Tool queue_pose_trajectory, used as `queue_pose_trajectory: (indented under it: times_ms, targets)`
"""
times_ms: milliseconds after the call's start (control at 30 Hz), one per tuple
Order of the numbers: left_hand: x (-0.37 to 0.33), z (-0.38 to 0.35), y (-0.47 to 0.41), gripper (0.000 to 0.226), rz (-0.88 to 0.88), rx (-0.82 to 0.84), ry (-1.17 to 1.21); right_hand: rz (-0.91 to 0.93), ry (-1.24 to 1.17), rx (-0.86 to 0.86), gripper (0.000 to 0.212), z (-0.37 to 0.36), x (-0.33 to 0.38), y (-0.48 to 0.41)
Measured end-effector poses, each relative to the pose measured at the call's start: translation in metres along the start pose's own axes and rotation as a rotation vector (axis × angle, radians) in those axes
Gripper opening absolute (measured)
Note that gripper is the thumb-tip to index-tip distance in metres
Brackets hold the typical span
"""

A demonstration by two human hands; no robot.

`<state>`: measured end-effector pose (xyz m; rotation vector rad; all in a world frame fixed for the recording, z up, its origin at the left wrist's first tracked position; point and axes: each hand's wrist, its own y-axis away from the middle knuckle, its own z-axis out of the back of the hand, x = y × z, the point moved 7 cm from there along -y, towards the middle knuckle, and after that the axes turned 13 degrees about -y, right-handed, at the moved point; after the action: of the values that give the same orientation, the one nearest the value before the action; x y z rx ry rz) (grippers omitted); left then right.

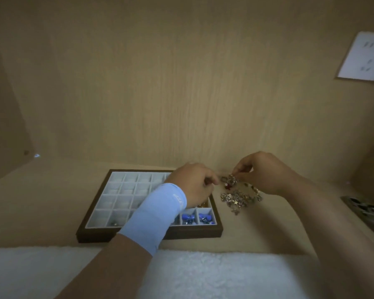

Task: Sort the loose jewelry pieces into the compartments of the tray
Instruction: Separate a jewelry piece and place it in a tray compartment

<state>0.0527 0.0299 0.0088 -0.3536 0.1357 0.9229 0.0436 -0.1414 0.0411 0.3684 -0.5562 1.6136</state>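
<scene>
A dark-framed tray with white compartments lies on the wooden shelf. Blue pieces fill two front right compartments, and a small dark piece sits in a front left one. A pile of loose gold jewelry lies just right of the tray. My left hand, with a light blue wrist sleeve, hovers over the tray's right side, fingers curled toward the pile. My right hand pinches a tangled gold piece with a red stone lifted off the pile's top.
A wooden back wall stands close behind the tray. A white outlet plate is fixed at the upper right. A dark patterned object lies at the right edge. A white fluffy cloth covers the foreground.
</scene>
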Motion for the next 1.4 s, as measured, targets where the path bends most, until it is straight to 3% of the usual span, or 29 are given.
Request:
queue_pose_trajectory:
  times_ms: [200,367,600,900,1133,1400]
  targets:
    - [-0.017,-0.024,0.002,0.035,-0.014,0.117,-0.206,0.033,-0.045,0.156,0.013,-0.029,0.000,0.002]
    - [-0.012,-0.027,0.001,0.048,-0.021,0.173,-0.195,0.058,0.048,0.195,0.016,-0.042,0.004,-0.001]
    - [-0.006,-0.019,-0.001,0.020,-0.031,-0.024,-0.069,0.052,0.128,0.198,0.024,-0.044,0.005,-0.002]
    - [-0.008,-0.019,-0.001,0.020,-0.035,-0.015,-0.063,0.058,0.132,0.196,0.010,-0.048,0.005,-0.001]
    - [0.001,-0.013,-0.001,0.017,0.049,-0.086,0.186,0.017,-0.225,0.128,0.016,-0.034,-0.005,-0.005]
    - [0.007,-0.011,-0.001,0.020,0.124,-0.089,0.523,0.000,-0.466,0.195,0.018,-0.032,-0.002,-0.002]
